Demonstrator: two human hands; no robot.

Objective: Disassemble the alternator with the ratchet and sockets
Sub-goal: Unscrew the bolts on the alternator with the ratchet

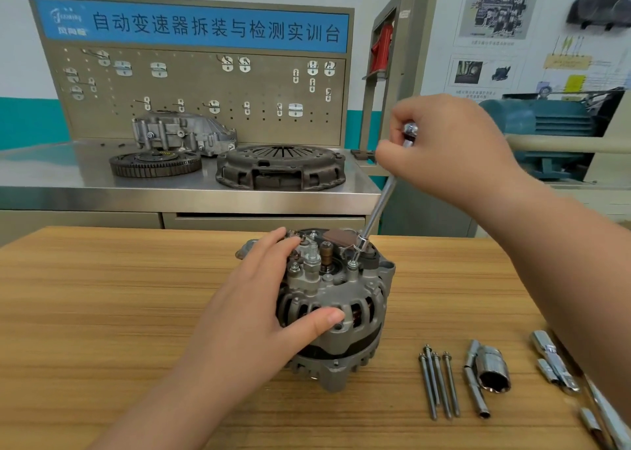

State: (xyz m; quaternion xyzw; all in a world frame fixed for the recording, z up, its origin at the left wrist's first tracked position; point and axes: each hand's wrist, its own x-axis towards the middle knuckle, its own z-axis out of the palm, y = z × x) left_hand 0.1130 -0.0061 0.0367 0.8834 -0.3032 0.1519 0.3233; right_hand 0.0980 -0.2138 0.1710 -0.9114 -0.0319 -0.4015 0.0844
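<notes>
A grey alternator (345, 299) stands on the wooden table (102, 313) with its rear end up, studs and terminals exposed. My left hand (259, 313) grips its left side, thumb across the slotted housing, fingers over the top edge. My right hand (447, 149) pinches the top of a long chrome extension bar (384, 197) that slants down to a small socket (359, 244) seated on a fastener at the alternator's upper right.
Several long through-bolts (438, 381) lie right of the alternator, beside a large socket (493, 371), a thin deep socket (476, 391) and more chrome tools (553, 361) at the table's right edge. Behind stands a steel bench with a clutch cover (280, 166), flywheel (155, 162) and pegboard.
</notes>
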